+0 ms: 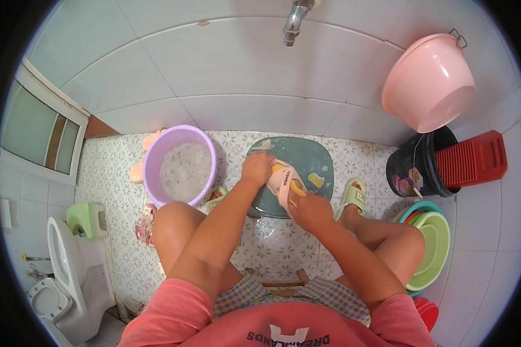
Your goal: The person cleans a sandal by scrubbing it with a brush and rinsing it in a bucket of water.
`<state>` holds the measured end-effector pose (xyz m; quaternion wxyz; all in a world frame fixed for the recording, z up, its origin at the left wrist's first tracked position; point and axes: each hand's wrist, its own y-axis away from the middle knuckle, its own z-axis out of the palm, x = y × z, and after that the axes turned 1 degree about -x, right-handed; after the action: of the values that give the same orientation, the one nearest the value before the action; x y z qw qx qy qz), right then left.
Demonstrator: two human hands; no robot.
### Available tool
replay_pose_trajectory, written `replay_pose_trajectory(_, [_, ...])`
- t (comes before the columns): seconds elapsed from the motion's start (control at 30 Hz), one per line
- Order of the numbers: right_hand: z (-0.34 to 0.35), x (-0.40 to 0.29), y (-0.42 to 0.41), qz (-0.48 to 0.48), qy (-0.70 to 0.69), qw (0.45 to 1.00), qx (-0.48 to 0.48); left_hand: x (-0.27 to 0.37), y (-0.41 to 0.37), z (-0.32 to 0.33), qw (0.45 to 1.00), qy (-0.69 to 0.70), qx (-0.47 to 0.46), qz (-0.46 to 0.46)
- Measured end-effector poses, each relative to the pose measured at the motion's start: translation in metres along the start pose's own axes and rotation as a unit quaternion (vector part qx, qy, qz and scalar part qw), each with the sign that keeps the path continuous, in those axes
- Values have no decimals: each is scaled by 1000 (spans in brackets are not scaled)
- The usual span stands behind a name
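My left hand (259, 167) grips one end of a pale pink sandal (282, 177) with crossed straps that bear writing. The other end is in my right hand (311, 211), whose fingers are partly hidden by the sandal. Yellow patches show between the straps; whether they are the insole or a separate thing I cannot tell. Both hands are over a wet dark green plastic stool (293, 149). On its top, beside the sandal, lies a yellowish piece of soap (316, 180). A whitish smear of lather (264, 145) marks its far left corner.
Left of the stool stands a purple basin (148, 173) with cloudy, sudsy water. Pink sandals (146, 223) lie nearby. At right are a black bucket (406, 167) holding a red washboard (473, 161), stacked basins (434, 251) and a hanging pink tub (438, 78). A tap (291, 28) juts overhead.
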<state>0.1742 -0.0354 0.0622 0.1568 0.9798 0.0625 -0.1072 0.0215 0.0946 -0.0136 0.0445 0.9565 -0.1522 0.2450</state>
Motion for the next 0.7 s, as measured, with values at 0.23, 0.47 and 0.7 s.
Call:
replay_pose_trajectory(0.23, [-7, -1, 39, 104, -29, 994, 5, 6, 9, 0, 997, -16, 5, -81])
replay_pose_trajectory(0.47, [9, 5, 13, 72, -49, 996, 4, 11, 6, 0, 995, 78, 10, -54])
replay_pose_trajectory(0.7, [-25, 9, 56, 104, -14, 992, -76, 2, 12, 0, 993, 53, 18, -101])
